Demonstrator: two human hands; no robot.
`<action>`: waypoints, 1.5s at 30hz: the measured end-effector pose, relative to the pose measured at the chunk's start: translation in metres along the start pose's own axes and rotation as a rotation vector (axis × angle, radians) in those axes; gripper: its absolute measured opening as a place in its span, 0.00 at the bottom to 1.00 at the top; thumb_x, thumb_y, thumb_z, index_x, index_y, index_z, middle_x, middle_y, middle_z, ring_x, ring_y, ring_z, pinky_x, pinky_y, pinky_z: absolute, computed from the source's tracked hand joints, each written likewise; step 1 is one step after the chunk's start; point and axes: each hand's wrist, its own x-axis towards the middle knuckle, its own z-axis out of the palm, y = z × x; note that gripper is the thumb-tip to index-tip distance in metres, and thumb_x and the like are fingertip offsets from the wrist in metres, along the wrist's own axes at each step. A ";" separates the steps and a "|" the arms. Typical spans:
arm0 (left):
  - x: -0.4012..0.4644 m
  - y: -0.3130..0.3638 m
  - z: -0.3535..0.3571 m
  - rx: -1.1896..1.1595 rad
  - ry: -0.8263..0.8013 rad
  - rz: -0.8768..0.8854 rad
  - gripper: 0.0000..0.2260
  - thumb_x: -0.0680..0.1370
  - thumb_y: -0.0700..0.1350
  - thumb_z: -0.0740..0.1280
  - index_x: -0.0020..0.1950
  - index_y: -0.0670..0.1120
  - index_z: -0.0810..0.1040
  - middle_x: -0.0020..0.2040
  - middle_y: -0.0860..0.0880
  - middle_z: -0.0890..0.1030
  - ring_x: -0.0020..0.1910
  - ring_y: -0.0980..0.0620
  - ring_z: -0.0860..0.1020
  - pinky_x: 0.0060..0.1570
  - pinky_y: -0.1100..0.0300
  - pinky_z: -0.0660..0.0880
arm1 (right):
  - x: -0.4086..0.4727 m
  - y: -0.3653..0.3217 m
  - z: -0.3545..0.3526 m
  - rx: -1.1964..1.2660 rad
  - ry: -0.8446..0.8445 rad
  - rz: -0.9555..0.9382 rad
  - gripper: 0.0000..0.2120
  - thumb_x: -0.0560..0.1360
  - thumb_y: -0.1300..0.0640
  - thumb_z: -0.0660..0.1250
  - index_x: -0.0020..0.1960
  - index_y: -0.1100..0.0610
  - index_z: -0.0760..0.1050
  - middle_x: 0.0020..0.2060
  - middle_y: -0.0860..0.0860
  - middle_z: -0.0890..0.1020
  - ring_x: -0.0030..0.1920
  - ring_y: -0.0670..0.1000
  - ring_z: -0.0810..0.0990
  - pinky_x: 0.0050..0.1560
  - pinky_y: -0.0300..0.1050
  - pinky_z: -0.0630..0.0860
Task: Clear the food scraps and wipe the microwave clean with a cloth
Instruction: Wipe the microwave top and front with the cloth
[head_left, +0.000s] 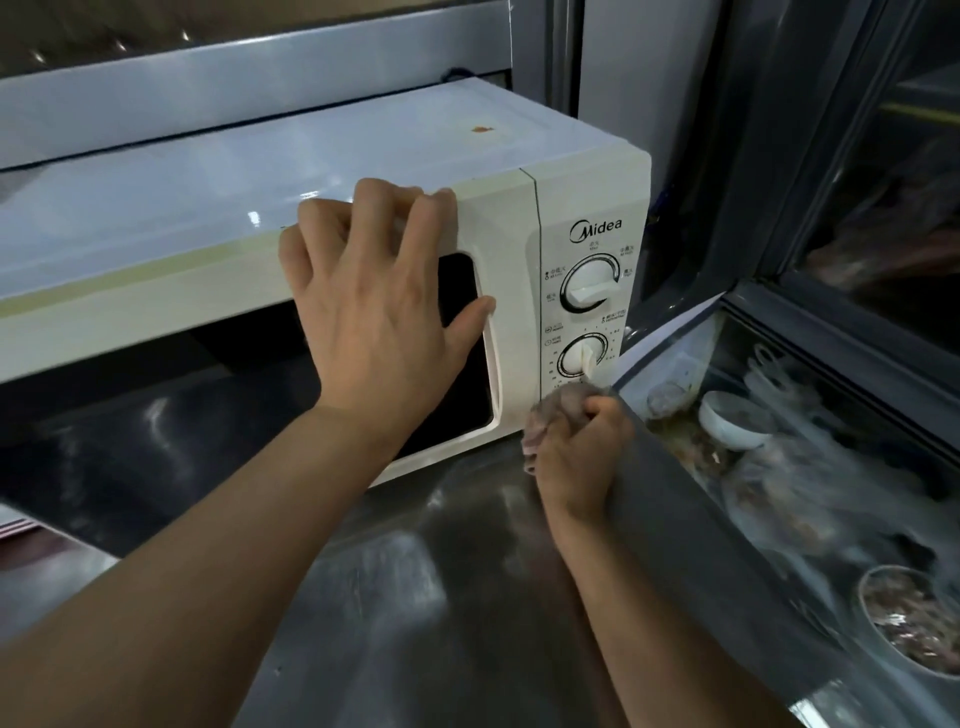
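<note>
A cream-white microwave (311, 171) stands on a steel counter with its door closed. A small orange-brown food stain (482, 129) sits on its top near the back. My left hand (374, 301) lies against the door's upper right corner, fingers hooked over the top edge and thumb on the door handle strip. My right hand (582, 452) grips a bunched greyish-pink cloth (556, 410) at the lower corner of the control panel, just below the lower dial (582, 358).
The steel counter (441, 597) stretches toward me in front of the microwave. To the right a glass-topped display case (779, 467) holds a white bowl (730, 421) and metal bowls of food. A dark window frame rises behind it.
</note>
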 end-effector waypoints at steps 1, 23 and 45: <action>0.000 -0.001 0.000 -0.004 0.002 0.003 0.28 0.63 0.60 0.73 0.58 0.48 0.73 0.54 0.46 0.74 0.49 0.39 0.70 0.48 0.48 0.66 | 0.009 -0.005 -0.004 0.040 0.024 -0.004 0.12 0.69 0.79 0.52 0.44 0.65 0.66 0.33 0.61 0.72 0.26 0.49 0.73 0.22 0.37 0.71; 0.018 -0.038 -0.064 -0.340 -0.220 0.077 0.29 0.68 0.31 0.66 0.69 0.41 0.68 0.71 0.45 0.68 0.69 0.44 0.66 0.65 0.58 0.64 | -0.024 -0.141 0.026 -0.186 -0.060 -0.303 0.08 0.75 0.59 0.66 0.54 0.59 0.74 0.51 0.55 0.77 0.53 0.52 0.76 0.57 0.45 0.72; -0.016 -0.056 -0.041 -0.064 -0.178 -0.001 0.28 0.64 0.43 0.69 0.64 0.45 0.72 0.59 0.45 0.74 0.55 0.42 0.65 0.52 0.47 0.65 | -0.032 -0.054 0.039 -0.339 0.103 -0.632 0.15 0.67 0.65 0.70 0.51 0.70 0.71 0.56 0.66 0.71 0.59 0.64 0.73 0.53 0.60 0.76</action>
